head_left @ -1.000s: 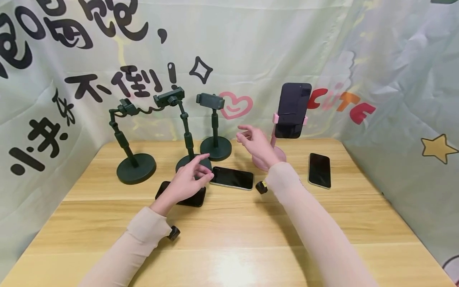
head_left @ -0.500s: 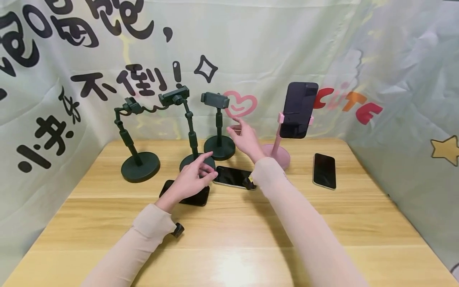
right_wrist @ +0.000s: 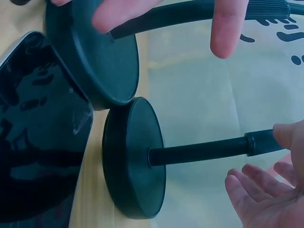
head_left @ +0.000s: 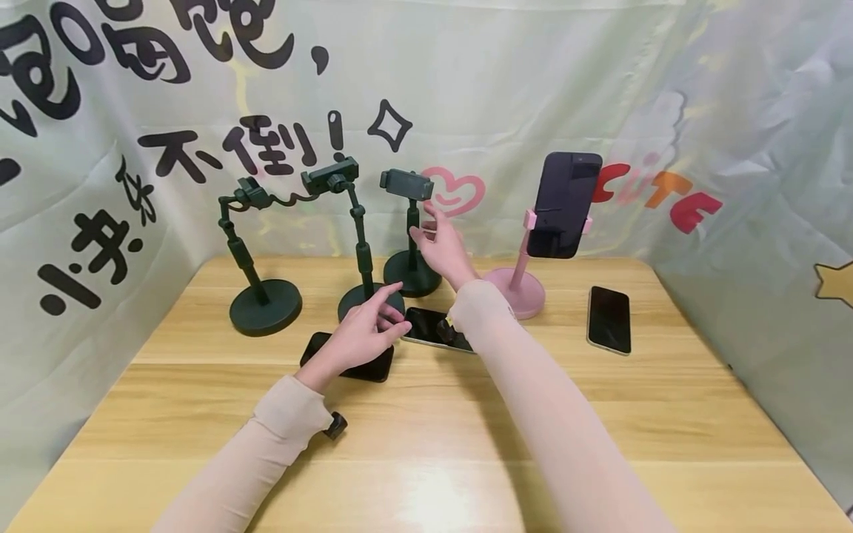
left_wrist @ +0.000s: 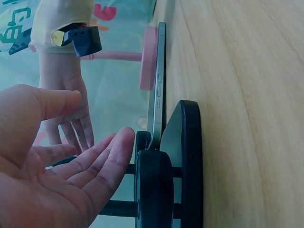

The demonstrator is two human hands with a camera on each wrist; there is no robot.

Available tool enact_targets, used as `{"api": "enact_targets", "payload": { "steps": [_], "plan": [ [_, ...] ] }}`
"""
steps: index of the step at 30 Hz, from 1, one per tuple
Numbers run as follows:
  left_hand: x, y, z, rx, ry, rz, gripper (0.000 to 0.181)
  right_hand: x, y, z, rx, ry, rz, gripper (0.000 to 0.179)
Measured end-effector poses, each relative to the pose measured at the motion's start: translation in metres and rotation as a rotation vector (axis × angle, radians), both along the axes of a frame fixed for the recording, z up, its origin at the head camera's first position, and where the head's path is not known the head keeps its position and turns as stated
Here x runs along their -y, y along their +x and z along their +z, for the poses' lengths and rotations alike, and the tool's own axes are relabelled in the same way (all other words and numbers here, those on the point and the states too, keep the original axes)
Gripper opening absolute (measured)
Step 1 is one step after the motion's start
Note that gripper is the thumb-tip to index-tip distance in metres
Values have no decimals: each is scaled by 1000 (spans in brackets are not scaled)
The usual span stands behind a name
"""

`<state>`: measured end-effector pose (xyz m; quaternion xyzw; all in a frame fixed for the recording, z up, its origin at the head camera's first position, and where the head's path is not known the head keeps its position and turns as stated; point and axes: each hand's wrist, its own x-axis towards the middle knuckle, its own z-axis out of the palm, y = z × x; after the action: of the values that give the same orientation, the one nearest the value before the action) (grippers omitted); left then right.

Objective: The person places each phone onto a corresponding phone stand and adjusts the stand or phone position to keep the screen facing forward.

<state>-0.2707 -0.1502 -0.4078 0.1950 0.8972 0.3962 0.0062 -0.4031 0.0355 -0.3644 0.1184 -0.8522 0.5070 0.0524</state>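
Pale, lettered cloth backdrop (head_left: 503,92) behind a glare-spotted wood-grain table (head_left: 413,422)

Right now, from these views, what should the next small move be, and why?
Probably curl the right grip around the post of the rightmost green phone stand: the fingers lie beside that post, not yet curled round it, and the stand's clamp sits empty, while the pink phone stand already carries a smartphone.

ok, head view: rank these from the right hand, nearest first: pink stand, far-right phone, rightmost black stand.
From the right hand:
1. Rightmost black stand: just to its left.
2. Pink stand: to its right.
3. Far-right phone: lying flat, farther right, past the pink stand.
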Motion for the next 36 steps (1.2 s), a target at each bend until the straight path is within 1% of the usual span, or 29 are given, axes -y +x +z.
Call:
{"api": "enact_targets", "payload": {
  "steps": [6,11,15,19,21,26,32,36],
  "plan": [
    [1,0,-1,6,0,1,75,8,-4,-1,-16,1,-5,60],
    [2,0,-2,19,7,1,75,14,-10,-3,-30,-5,-16,60],
    [3,-1,-2,31,18,1,75,19,-15,-5,-68,3,-26,58],
    [4,-1,-1,47,31,-2,76,22,-18,-6,-118,37,-40,53],
    [5,-2,-1,53,35,-2,76,23,-20,-6,-127,51,-38,52],
    [7,-3,-1,62,38,0,77,24,-21,-5,-141,53,-20,51],
    [8,-3,-1,75,43,-7,78,22,-21,-7,-215,53,3,46],
    [9,-3,-1,72,41,-13,78,18,-19,-9,-235,71,-3,41]
  ]
}}
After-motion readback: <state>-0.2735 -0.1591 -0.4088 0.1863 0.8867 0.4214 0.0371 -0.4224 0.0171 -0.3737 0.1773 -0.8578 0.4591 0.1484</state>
